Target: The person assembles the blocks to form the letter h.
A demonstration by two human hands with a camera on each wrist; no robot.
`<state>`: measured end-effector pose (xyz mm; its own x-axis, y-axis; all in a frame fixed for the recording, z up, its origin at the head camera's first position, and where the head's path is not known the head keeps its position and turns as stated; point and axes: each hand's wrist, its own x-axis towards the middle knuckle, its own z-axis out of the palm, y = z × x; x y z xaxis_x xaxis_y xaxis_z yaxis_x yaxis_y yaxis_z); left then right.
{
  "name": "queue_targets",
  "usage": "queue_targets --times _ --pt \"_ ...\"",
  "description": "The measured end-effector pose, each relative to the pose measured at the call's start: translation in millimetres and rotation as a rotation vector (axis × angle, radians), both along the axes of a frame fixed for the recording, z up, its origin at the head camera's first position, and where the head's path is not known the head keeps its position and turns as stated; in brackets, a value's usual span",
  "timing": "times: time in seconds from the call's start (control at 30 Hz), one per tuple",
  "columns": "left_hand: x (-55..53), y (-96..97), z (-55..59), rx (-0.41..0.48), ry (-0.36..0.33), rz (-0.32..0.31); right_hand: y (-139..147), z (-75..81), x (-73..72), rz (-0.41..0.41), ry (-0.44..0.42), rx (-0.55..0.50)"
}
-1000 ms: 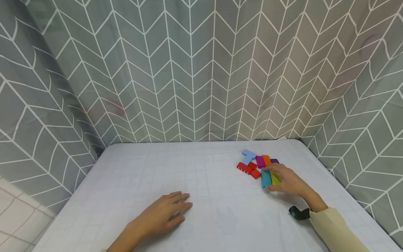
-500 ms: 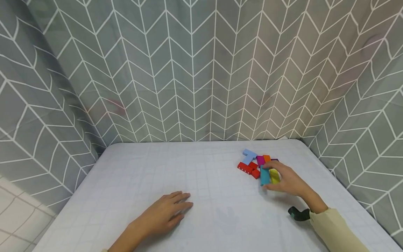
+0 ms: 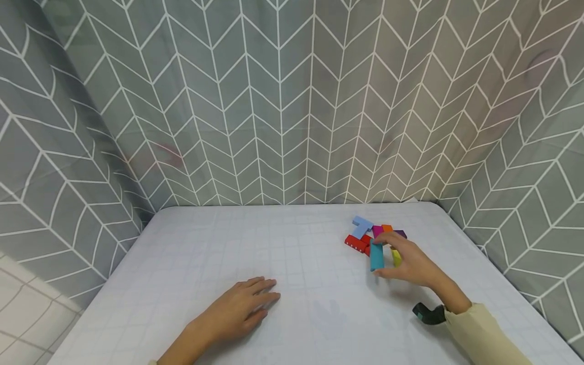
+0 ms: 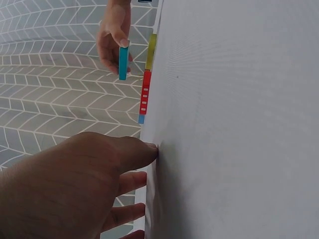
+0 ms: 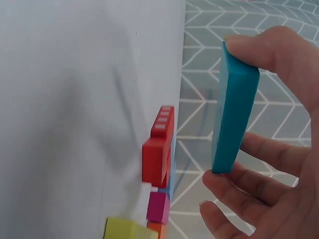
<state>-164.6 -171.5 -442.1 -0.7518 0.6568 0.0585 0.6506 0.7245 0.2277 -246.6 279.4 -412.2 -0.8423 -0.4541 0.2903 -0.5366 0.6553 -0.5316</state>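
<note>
My right hand (image 3: 412, 261) pinches a flat rectangular teal block (image 3: 376, 255) between thumb and fingertips. In the right wrist view the teal block (image 5: 234, 109) is held by its two ends, raised off the table. Below and behind it lie a red piece (image 3: 356, 243) with white marks along one side, a yellow block (image 3: 396, 257) and a light blue branched block (image 3: 362, 226). My left hand (image 3: 237, 310) rests palm down on the table with fingers spread, holding nothing. The left wrist view shows its thumb and fingers along the white surface.
Magenta (image 3: 377, 230), orange (image 3: 387, 228) and purple (image 3: 401, 233) blocks sit at the back of the cluster. A black wrist camera (image 3: 429, 314) juts out beside the right sleeve. Grey patterned curtains (image 3: 283, 101) enclose the white table (image 3: 228, 243) behind and at the sides.
My right hand has lifted the teal block from beside the yellow one and carried it a little to the left, now overlapping the red pieces in view. The left hand has stayed still.
</note>
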Motion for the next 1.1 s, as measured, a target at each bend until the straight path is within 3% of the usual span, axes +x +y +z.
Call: queue_targets --times 0.43,0.77,1.1 --pt "-0.9 -1.1 -0.2 0.001 0.015 -0.011 -15.5 1.0 4.2 0.060 0.033 -0.039" --pt "0.5 -0.6 -0.9 0.018 0.010 -0.019 -25.8 1.8 10.4 0.049 0.000 -0.045" --pt "0.9 -0.9 -0.1 0.034 0.051 -0.029 -32.3 7.4 15.0 0.060 0.041 -0.031"
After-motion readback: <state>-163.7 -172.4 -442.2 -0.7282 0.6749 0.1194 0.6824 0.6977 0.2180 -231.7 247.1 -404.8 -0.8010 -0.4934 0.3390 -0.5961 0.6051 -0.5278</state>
